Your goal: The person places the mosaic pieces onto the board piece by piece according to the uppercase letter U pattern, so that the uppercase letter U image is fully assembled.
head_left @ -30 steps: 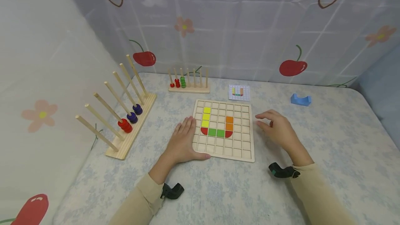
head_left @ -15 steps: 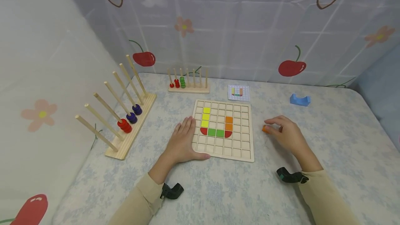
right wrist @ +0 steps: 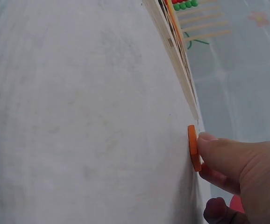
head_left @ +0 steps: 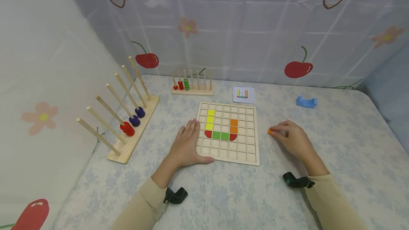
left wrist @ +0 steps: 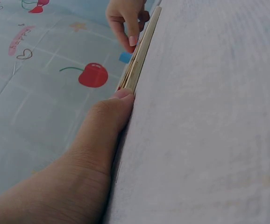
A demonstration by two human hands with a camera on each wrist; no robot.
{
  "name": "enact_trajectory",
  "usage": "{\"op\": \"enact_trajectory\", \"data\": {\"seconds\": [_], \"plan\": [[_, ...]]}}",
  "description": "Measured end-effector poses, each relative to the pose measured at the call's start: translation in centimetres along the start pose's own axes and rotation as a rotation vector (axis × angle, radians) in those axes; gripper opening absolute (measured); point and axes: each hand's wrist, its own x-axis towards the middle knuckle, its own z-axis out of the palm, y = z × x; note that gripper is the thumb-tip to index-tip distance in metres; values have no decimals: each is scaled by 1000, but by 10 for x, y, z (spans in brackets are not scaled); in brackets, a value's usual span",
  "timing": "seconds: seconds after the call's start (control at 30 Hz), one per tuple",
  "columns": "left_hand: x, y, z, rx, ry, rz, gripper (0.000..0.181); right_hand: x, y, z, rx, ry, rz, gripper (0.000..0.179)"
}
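The right hand's [head_left: 292, 139] fingers [right wrist: 219, 151] pinch a small orange tile [right wrist: 194, 148] flat on the surface [head_left: 335, 144], just right of the grid board [head_left: 252, 157]. Thin, stiff and light (probably slick-faced), it is best gripped by its edges. The left hand [head_left: 186, 146] lies flat, steadying the board.

Orange tile [head_left: 270, 131] at the fingertips of the right hand [head_left: 292, 139]. Pale wooden grid board [head_left: 252, 159] under the left hand [head_left: 186, 146], bearing yellow, green, orange and red pieces. Desk [head_left: 335, 152] covered in white cloth with a faint blue floral print. Blue block [head_left: 306, 102] beyond the right hand. Cherry-and-heart patterned curtain [head_left: 255, 27] behind.
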Motion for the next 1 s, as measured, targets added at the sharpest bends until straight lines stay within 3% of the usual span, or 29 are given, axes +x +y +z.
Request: {"op": "enact_trajectory", "data": {"seconds": [0.4, 0.63, 1.0], "plan": [[0, 0, 0, -2, -17, -7, 145, -1, 3, 4, -2, 16, -5, 30], [0, 0, 0, 0, -9, -6, 144, 0, 3, 4, -6, -12, 32, 31], [1, -1, 0, 7, -12, -1, 144, 3, 4, 4, 51, -41, 38, 22]]}}
